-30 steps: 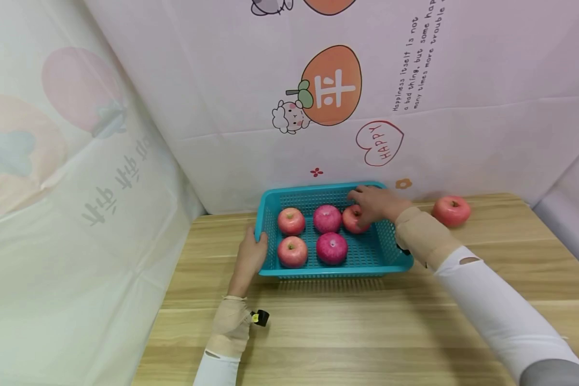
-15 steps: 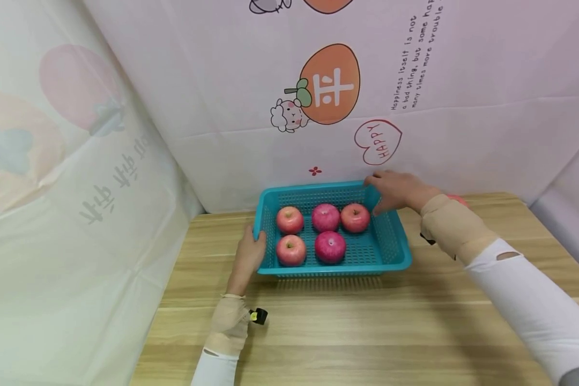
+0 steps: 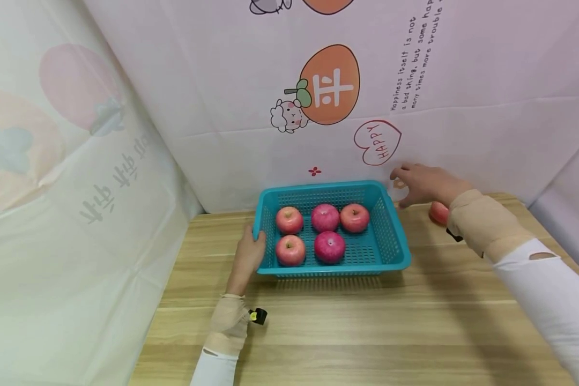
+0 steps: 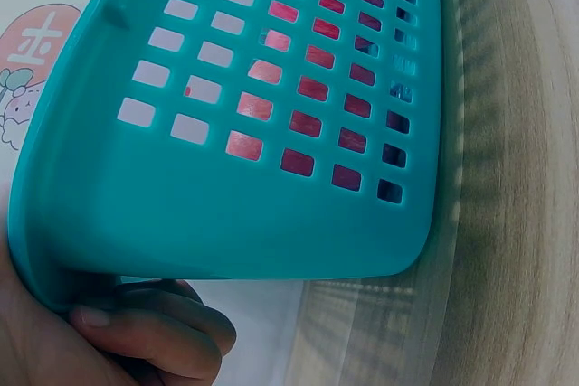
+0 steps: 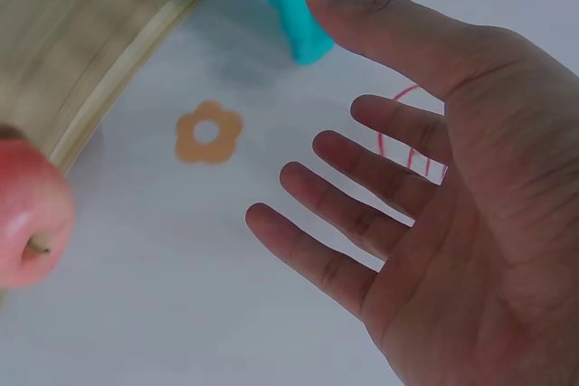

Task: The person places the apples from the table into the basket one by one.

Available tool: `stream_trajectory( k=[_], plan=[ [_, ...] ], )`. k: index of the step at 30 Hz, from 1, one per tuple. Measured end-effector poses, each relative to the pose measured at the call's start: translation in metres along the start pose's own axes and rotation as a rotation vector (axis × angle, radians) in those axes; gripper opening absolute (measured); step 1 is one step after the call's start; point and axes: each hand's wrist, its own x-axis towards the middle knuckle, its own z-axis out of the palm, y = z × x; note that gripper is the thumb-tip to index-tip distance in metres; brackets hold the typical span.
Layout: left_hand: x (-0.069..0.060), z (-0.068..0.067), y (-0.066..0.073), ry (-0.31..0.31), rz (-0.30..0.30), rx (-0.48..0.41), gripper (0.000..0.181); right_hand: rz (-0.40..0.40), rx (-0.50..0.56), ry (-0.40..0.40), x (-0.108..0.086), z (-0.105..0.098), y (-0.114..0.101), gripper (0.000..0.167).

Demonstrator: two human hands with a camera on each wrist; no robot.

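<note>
My left hand [image 3: 249, 253] grips the left rim of a teal plastic basket [image 3: 338, 271]; in the left wrist view its fingers [image 4: 158, 336] curl under the rim. Inside the basket lie two pale red apples [image 3: 290, 250] on the left, two darker magenta apples [image 3: 330, 247] in the middle and a red apple [image 3: 354, 217] at the back right. My right hand [image 3: 429, 185] hovers beyond the basket's right end, fingers spread and holding nothing. Another red apple [image 5: 32, 214] sits on the table, partly hidden behind the right wrist in the head view.
The basket stands on a wood-grain table [image 3: 318, 332], close to its back edge. Behind hangs a white printed cloth [image 3: 231, 107], and a second pale cloth [image 3: 77, 257] borders the left side.
My right hand has let go of the red apple at the basket's back right and moved out over the rim to the right. The left hand stays on the rim.
</note>
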Motion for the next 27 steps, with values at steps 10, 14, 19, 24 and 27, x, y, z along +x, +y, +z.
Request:
stream_trajectory(
  k=[10,14,19,24,27],
  plan=[
    [0.002,0.0,-0.001,0.002,0.007,0.004,0.046,0.054,0.009,-0.008,-0.016,0.007,0.041,0.069],
    [0.002,0.0,-0.001,0.003,0.01,0.008,0.046,0.06,0.01,-0.016,-0.022,0.011,0.056,0.068],
    [0.001,0.0,-0.001,0.006,0.006,-0.001,0.046,0.073,0.028,-0.041,-0.028,0.02,0.073,0.069],
    [0.0,0.0,0.0,0.007,0.004,-0.003,0.044,0.077,0.042,-0.042,-0.03,0.031,0.089,0.068],
    [0.0,0.0,0.0,0.015,0.003,0.0,0.043,0.093,0.056,-0.048,-0.031,0.037,0.096,0.07]
  ],
)
